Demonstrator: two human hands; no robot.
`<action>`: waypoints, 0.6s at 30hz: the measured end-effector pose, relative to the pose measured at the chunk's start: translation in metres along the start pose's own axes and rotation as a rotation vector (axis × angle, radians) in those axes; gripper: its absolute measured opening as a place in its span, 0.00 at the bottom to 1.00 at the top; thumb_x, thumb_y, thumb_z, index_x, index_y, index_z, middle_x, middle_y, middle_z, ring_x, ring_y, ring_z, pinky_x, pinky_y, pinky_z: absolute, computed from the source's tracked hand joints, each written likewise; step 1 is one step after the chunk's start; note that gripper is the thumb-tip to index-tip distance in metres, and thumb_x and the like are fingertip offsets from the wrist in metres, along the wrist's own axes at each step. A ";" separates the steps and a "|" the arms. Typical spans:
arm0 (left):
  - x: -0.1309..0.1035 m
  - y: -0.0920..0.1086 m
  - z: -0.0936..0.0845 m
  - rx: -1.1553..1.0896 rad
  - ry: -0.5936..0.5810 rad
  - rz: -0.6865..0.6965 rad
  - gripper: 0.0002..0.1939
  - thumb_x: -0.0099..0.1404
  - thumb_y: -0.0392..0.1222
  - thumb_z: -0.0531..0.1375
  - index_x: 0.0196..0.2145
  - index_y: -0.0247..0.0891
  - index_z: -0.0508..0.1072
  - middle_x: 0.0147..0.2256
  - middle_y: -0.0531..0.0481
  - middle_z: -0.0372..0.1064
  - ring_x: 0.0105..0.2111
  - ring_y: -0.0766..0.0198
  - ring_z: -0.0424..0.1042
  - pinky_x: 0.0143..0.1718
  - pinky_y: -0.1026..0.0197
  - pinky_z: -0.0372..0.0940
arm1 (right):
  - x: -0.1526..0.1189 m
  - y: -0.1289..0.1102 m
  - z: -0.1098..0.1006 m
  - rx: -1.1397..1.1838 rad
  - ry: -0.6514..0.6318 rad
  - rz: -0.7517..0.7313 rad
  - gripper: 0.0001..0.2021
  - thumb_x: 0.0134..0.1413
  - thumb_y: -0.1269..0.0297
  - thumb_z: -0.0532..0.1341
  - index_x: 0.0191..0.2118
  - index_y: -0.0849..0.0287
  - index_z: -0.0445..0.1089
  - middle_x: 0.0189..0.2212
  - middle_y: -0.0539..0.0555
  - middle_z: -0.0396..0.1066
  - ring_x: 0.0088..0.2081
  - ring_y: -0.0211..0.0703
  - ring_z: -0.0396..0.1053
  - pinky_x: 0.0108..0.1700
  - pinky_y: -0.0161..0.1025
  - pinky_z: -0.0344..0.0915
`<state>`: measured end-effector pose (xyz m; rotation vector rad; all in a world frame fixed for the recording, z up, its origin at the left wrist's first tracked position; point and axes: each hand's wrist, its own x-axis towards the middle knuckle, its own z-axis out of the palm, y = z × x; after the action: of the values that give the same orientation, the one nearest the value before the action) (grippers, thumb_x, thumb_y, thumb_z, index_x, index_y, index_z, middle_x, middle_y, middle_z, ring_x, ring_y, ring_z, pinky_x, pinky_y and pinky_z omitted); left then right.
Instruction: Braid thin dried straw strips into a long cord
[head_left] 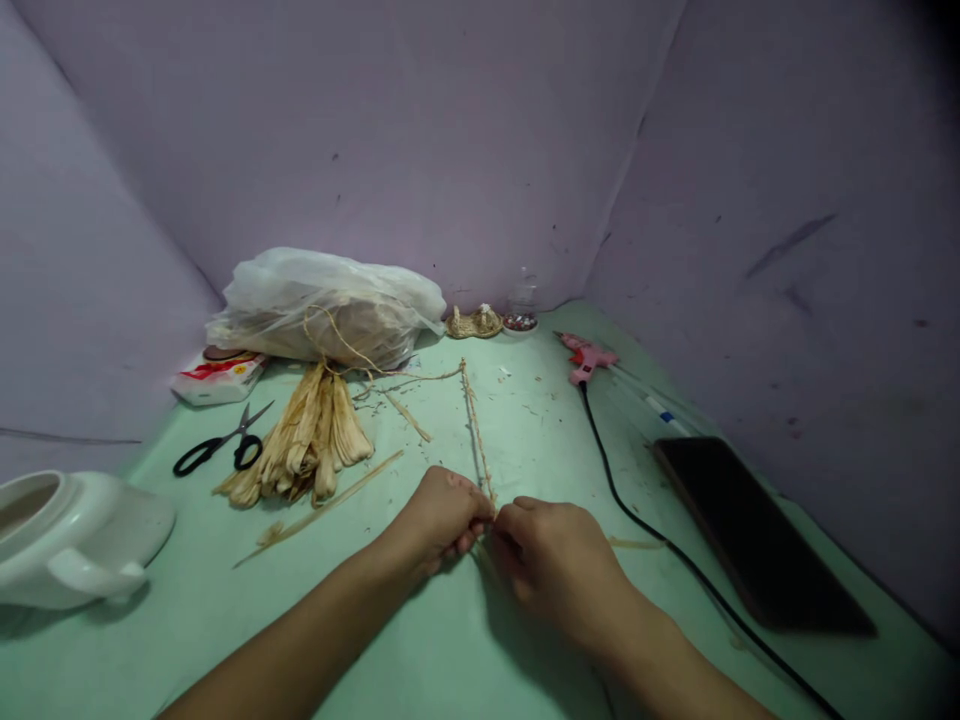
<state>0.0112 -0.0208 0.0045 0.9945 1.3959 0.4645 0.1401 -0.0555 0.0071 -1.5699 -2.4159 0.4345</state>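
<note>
A thin twisted cord of dried plant fibre runs from a point near the back of the table towards me, pulled straight. My left hand pinches its near end with closed fingers. Right beside it, my right hand is closed on the same end, its fingertips almost touching the left ones. From the cord's far end a thinner string leads left to a bundle of dried husk strips. My hands hide exactly how the fibre ends lie between the fingers.
Black-handled scissors lie left of the bundle, near a white ceramic pitcher on its side. Behind stand a plastic bag and small woven slippers. On the right are a pink glue gun, its black cable and a dark tablet.
</note>
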 end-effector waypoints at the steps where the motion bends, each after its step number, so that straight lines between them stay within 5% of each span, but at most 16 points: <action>1: 0.000 0.000 -0.001 -0.012 -0.009 0.006 0.04 0.40 0.33 0.52 0.12 0.35 0.60 0.08 0.57 0.52 0.08 0.75 0.49 0.09 0.70 0.39 | 0.000 -0.001 0.001 0.000 -0.009 -0.011 0.10 0.47 0.69 0.52 0.26 0.60 0.70 0.22 0.54 0.69 0.20 0.36 0.60 0.23 0.37 0.43; 7: 0.000 0.004 -0.004 -0.006 -0.025 0.039 0.02 0.39 0.30 0.54 0.14 0.33 0.62 0.07 0.59 0.51 0.09 0.76 0.47 0.11 0.70 0.41 | 0.000 0.002 -0.007 0.216 -0.046 0.002 0.09 0.45 0.64 0.57 0.21 0.58 0.71 0.17 0.52 0.68 0.17 0.34 0.57 0.22 0.35 0.45; 13: 0.000 0.006 -0.011 0.087 -0.041 0.080 0.03 0.42 0.33 0.56 0.15 0.33 0.63 0.09 0.58 0.52 0.09 0.76 0.48 0.12 0.69 0.43 | 0.014 0.025 -0.010 0.677 0.159 0.361 0.12 0.47 0.58 0.55 0.28 0.60 0.71 0.22 0.52 0.68 0.22 0.36 0.61 0.23 0.32 0.54; 18: -0.001 0.007 -0.014 0.107 -0.070 0.103 0.03 0.42 0.32 0.55 0.15 0.33 0.62 0.08 0.59 0.50 0.10 0.76 0.48 0.13 0.68 0.42 | 0.021 0.019 0.005 1.112 -0.165 0.420 0.09 0.42 0.64 0.56 0.30 0.63 0.68 0.19 0.48 0.62 0.16 0.31 0.54 0.16 0.30 0.53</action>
<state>0.0001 -0.0134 0.0126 1.1635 1.3216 0.4304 0.1457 -0.0301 -0.0040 -1.4307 -1.3543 1.6545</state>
